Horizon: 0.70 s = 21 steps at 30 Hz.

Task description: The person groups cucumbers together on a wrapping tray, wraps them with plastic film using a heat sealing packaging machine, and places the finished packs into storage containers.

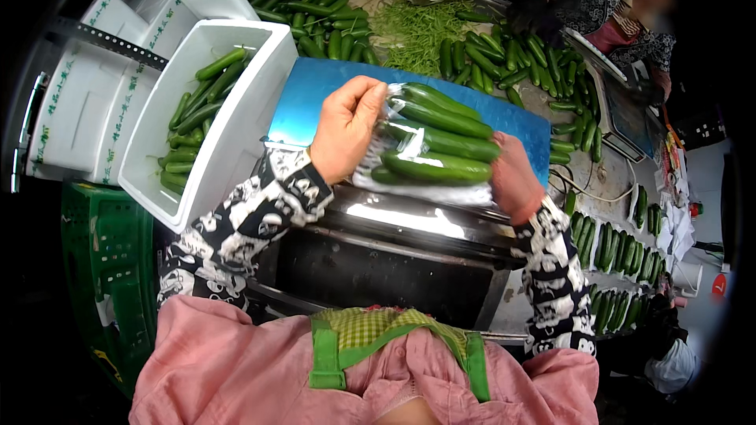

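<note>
A pack of several green cucumbers (440, 139) lies on a white pad (407, 193) under clear plastic film (397, 100). It is held up in front of a shiny blue board (310, 85). My left hand (348, 130), bare, pinches the film at the pack's left end between thumb and fingers. At the other end my right hand (517, 180), in a pink glove, grips the pack; its fingers are partly hidden behind the cucumbers. Just below the pack is a dark, glossy metal-edged unit (384, 265).
On the left, a white foam box (239, 124) holds cucumbers; a green plastic crate (109, 271) stands beneath. Behind the board are loose cucumbers (514, 59) and green beans (416, 32). At right are a scale (626, 109) and packed cucumber trays (620, 254). A co-worker's dark-gloved hand (537, 15) reaches in.
</note>
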{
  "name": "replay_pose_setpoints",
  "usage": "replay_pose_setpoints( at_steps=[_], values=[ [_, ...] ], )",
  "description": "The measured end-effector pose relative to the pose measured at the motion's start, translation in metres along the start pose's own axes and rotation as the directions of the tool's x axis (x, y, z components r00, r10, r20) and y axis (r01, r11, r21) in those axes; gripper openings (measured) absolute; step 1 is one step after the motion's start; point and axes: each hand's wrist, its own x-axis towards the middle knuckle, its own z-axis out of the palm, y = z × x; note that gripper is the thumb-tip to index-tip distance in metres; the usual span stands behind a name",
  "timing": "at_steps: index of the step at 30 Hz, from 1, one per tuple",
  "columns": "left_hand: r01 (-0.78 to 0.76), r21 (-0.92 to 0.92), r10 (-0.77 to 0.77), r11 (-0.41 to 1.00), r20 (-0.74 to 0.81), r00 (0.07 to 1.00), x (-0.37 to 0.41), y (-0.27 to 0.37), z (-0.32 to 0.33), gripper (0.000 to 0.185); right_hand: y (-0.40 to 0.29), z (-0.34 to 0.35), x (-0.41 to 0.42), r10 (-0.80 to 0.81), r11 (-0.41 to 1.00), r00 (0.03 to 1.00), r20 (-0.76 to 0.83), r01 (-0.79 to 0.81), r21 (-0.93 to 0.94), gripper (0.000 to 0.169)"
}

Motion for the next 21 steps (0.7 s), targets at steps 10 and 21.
replay_pose_setpoints(
  at_steps=[10, 21],
  values=[
    [0.220, -0.228, -0.242, 0.949, -0.076, 0.967, -0.151, 0.093, 0.042, 0.017, -0.101, 0.040, -0.194, 0.340, 0.920, 0.877, -0.340, -0.236, 0.313, 0.045],
    [0.481, -0.218, -0.527, 0.850, -0.334, 0.781, -0.243, 0.055, 0.018, 0.016, -0.039, 0.081, -0.230, 0.142, 0.975, 0.988, -0.054, -0.131, 0.177, 0.033]
  ],
)
